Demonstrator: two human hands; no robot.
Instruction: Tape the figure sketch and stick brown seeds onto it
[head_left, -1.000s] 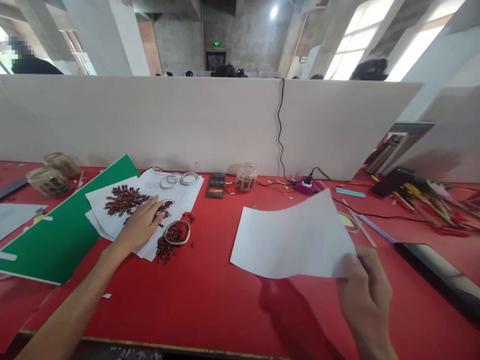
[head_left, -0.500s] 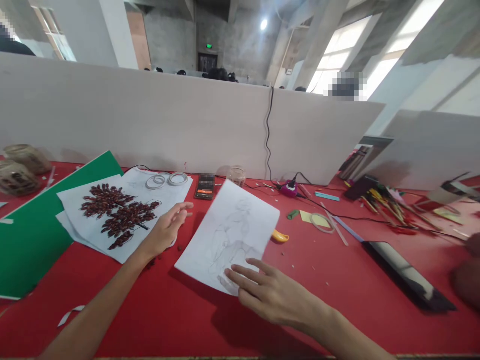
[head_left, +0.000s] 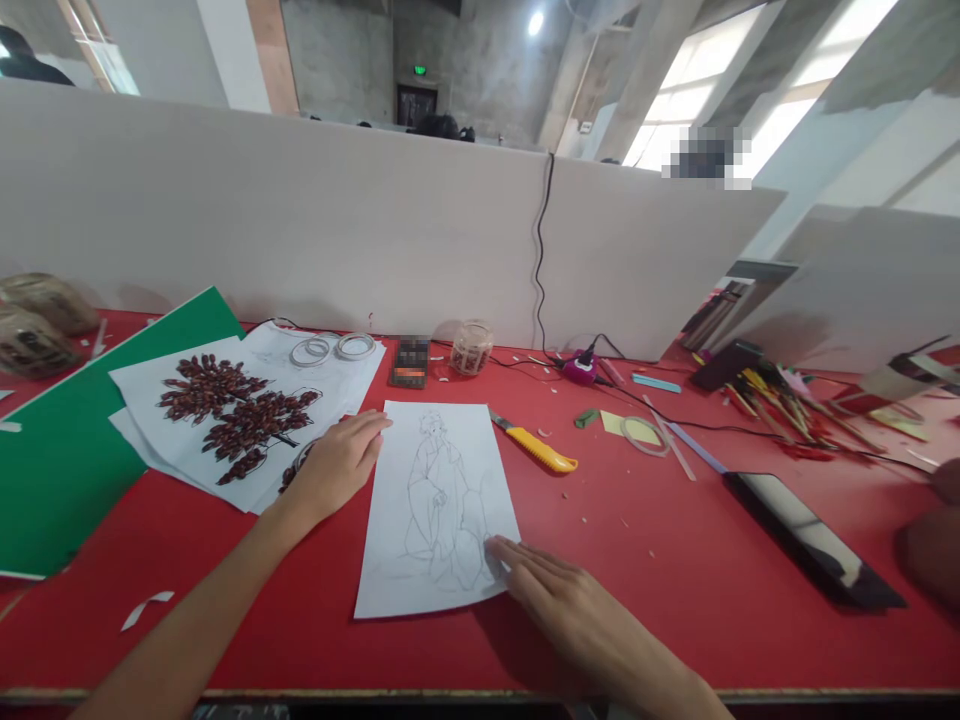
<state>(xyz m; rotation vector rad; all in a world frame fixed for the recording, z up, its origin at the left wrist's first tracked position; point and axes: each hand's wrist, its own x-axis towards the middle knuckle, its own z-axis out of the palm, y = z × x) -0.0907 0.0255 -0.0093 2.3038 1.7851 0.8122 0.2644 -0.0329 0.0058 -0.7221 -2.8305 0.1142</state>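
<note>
A white sheet with a pencil drawing of a robed figure lies in front of me on the red table. My left hand is at its upper left edge, fingers stretched out, the tips reaching the paper. At the lower right edge, my right hand has its fingers together on the sheet, gripping its margin; the thumb is partly hidden. Just right of the paper is a yellow utility knife. Left of my left hand, dark reddish seed-like pieces cover a branching shape on other white sheets.
A green board lies at the left, near jars. Tape rolls, a phone and a small jar line the back, before a white partition. A black tablet-like object and a purple plug adapter are rightward.
The drawing sheet has come down from a tilted, raised position to lie nearly flat and straighter. My left hand has reached its edge. The utility knife's blade end is now uncovered.
</note>
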